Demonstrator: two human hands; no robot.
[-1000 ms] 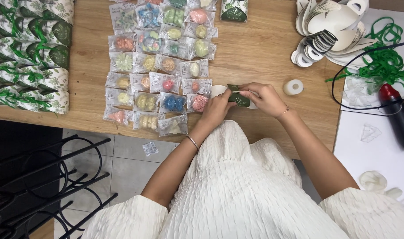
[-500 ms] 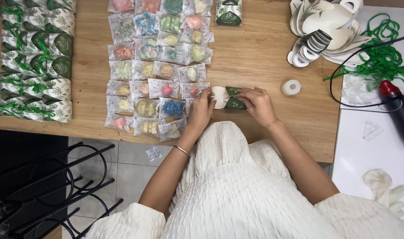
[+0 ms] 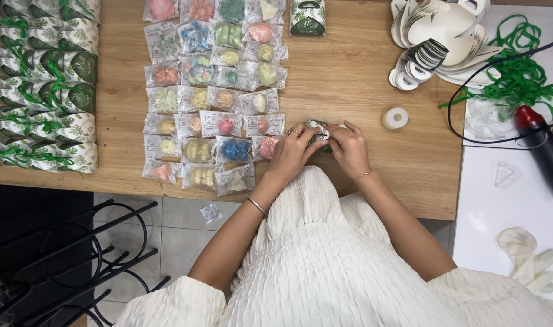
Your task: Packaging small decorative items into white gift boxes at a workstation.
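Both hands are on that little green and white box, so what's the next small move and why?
Probably press the flaps shut: the left hand and right hand pinch the small box between them, and it does not yet carry a green ribbon like the finished boxes stacked at left.

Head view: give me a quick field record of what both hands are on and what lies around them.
left hand: fingers on small leaf-print box
right hand: fingers on the same box
box state: mostly hidden by the fingers
left of hands: rows of clear packets with coloured soaps
far left: finished boxes tied with green ribbon
right of hands: tape roll
far right: flat box blanks, green ribbon pile, glue gun
surface: wooden table
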